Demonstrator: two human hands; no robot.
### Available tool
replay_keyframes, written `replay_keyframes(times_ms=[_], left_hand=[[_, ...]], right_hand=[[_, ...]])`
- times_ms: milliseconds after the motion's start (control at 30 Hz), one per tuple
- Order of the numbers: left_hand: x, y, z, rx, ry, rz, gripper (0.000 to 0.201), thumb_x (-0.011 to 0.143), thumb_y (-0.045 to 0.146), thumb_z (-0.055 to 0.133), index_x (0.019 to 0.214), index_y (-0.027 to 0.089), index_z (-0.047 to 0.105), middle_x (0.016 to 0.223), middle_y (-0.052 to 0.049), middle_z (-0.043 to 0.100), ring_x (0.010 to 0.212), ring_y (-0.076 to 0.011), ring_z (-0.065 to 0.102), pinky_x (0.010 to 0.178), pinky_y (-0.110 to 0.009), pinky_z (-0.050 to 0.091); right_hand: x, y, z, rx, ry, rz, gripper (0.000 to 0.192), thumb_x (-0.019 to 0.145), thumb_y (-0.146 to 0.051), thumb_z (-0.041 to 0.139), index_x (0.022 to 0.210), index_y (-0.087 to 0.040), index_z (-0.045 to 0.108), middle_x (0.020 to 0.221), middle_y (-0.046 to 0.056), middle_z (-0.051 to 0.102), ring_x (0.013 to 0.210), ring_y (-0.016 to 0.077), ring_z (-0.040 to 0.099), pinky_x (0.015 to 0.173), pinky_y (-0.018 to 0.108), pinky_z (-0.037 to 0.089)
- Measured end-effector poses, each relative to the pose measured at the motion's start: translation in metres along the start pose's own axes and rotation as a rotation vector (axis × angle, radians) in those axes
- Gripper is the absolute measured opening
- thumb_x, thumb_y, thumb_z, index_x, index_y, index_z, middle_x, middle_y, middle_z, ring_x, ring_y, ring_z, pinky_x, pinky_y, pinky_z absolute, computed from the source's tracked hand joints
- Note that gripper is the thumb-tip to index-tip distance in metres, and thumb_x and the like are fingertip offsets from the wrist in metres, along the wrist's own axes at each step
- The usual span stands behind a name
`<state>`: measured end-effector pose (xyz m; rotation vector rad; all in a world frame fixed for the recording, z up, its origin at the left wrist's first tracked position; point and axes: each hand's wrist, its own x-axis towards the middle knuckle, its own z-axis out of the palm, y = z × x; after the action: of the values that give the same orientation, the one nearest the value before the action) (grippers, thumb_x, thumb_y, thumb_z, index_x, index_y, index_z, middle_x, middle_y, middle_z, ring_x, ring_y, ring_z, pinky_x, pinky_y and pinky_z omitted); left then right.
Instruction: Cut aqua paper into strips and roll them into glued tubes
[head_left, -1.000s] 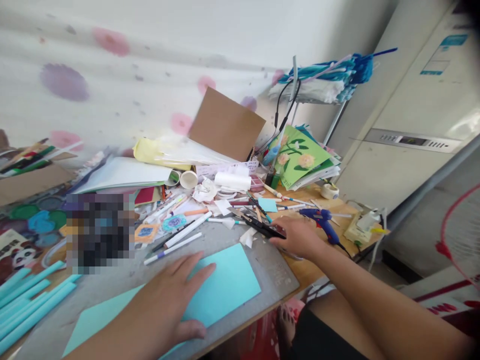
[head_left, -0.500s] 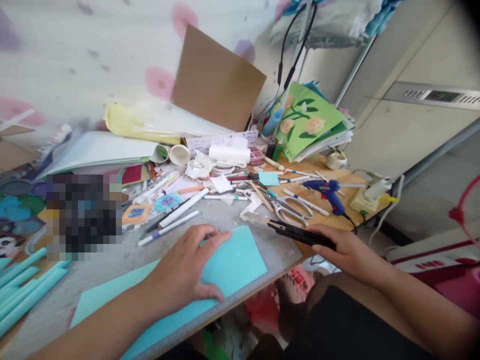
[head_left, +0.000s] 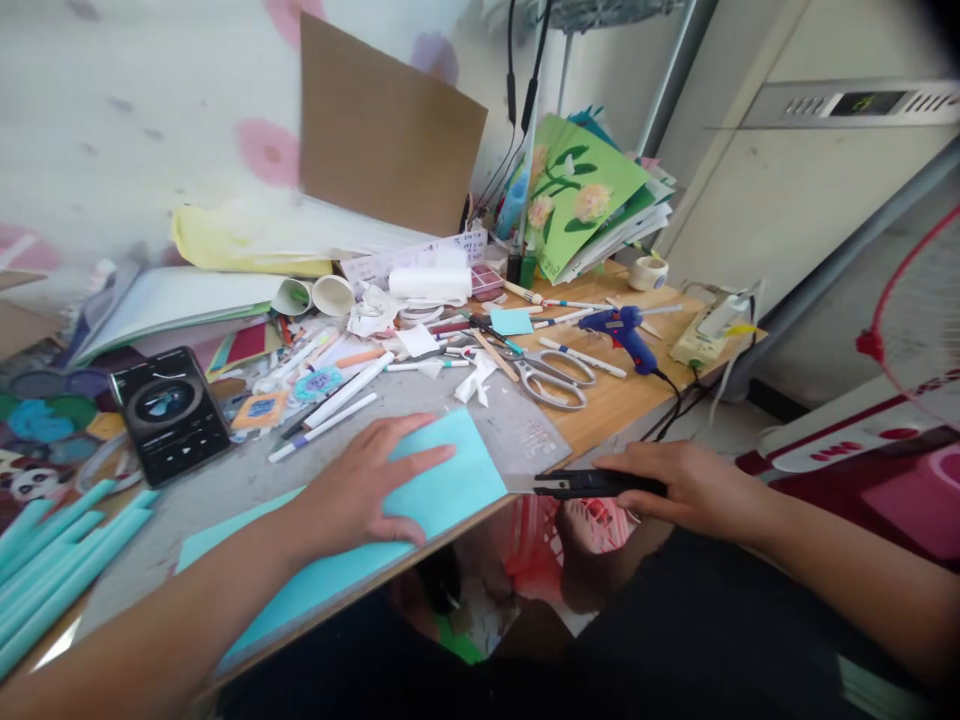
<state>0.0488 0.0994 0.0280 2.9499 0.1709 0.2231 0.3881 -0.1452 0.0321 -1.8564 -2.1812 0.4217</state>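
My left hand (head_left: 375, 487) lies with spread fingers on a light blue sheet of paper (head_left: 457, 470), pressing it against the grey mat at the table's front edge. In my right hand (head_left: 660, 480) is a black utility knife (head_left: 581, 484), its blade pointing left. The blade meets the paper's right corner or lies just beside it; I cannot tell whether it touches. Part of the sheet is hidden under my left hand and forearm.
Scissors (head_left: 555, 378) and a blue glue gun (head_left: 622, 333) lie behind the knife. A phone (head_left: 172, 415) and rolled blue paper tubes (head_left: 71, 570) are at left. Pens, paper scraps and a white roll (head_left: 430, 284) crowd the back. A power strip (head_left: 709, 325) sits at right.
The knife has moved down and left, bringing its blade to the paper's right corner. My left hand stays on the sheet. The camera view has shifted slightly.
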Motion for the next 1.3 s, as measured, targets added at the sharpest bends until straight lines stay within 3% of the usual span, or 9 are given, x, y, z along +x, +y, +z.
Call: replay_keyframes(times_ms=[67, 233, 400, 733, 1000, 1300], left_hand=[[0.005, 0.000, -0.001, 0.015, -0.087, 0.065, 0.070, 0.082, 0.072, 0.054, 0.144, 0.045, 0.034, 0.158, -0.005, 0.025, 0.140, -0.0399, 0.027, 0.110, -0.059, 0.025], [0.010, 0.002, -0.002, 0.037, -0.227, 0.108, 0.074, 0.088, 0.068, 0.049, 0.151, 0.038, 0.023, 0.158, -0.003, 0.028, 0.146, -0.0369, 0.014, 0.114, -0.062, 0.003], [0.010, 0.004, -0.004, 0.038, -0.256, 0.089, 0.076, 0.087, 0.071, 0.048, 0.151, 0.037, 0.024, 0.159, -0.004, 0.025, 0.146, -0.0371, 0.013, 0.114, -0.063, 0.002], [0.010, 0.011, -0.004, 0.013, -0.259, 0.027, 0.049, 0.102, 0.051, 0.031, 0.149, 0.040, 0.027, 0.159, -0.002, 0.023, 0.148, -0.0299, 0.010, 0.114, -0.062, 0.002], [0.012, 0.013, -0.002, -0.008, -0.264, 0.004, 0.048, 0.101, 0.054, 0.028, 0.147, 0.039, 0.031, 0.159, 0.000, 0.022, 0.148, -0.0267, 0.009, 0.115, -0.058, 0.000], [0.013, 0.016, -0.001, -0.006, -0.268, 0.006, 0.049, 0.101, 0.053, 0.030, 0.148, 0.036, 0.031, 0.160, -0.001, 0.021, 0.148, -0.0289, 0.008, 0.113, -0.062, 0.001]], right_hand=[[-0.001, 0.001, 0.001, -0.027, -0.016, -0.030, 0.039, 0.097, -0.041, 0.046, 0.130, -0.024, 0.058, 0.095, 0.007, 0.072, 0.079, 0.0191, 0.068, 0.069, 0.028, 0.048], [0.004, 0.003, 0.008, -0.102, -0.046, -0.072, 0.036, 0.098, -0.041, 0.044, 0.124, -0.021, 0.059, 0.089, 0.007, 0.070, 0.073, 0.0192, 0.067, 0.063, 0.028, 0.043], [0.004, 0.004, 0.012, -0.168, -0.055, -0.086, 0.033, 0.098, -0.043, 0.044, 0.106, -0.018, 0.063, 0.081, 0.006, 0.069, 0.069, 0.0190, 0.066, 0.059, 0.028, 0.039], [0.000, -0.005, 0.016, -0.208, -0.038, -0.114, 0.030, 0.098, -0.041, 0.046, 0.114, -0.021, 0.062, 0.081, 0.004, 0.070, 0.069, 0.0185, 0.068, 0.059, 0.027, 0.039], [0.010, -0.033, 0.031, -0.267, -0.026, -0.161, 0.029, 0.098, -0.041, 0.045, 0.113, -0.020, 0.058, 0.084, 0.005, 0.070, 0.068, 0.0206, 0.068, 0.056, 0.029, 0.038], [0.034, -0.096, 0.042, -0.283, -0.061, -0.177, 0.021, 0.094, -0.037, 0.051, 0.100, -0.020, 0.060, 0.082, 0.006, 0.070, 0.070, 0.0224, 0.066, 0.056, 0.029, 0.038]])
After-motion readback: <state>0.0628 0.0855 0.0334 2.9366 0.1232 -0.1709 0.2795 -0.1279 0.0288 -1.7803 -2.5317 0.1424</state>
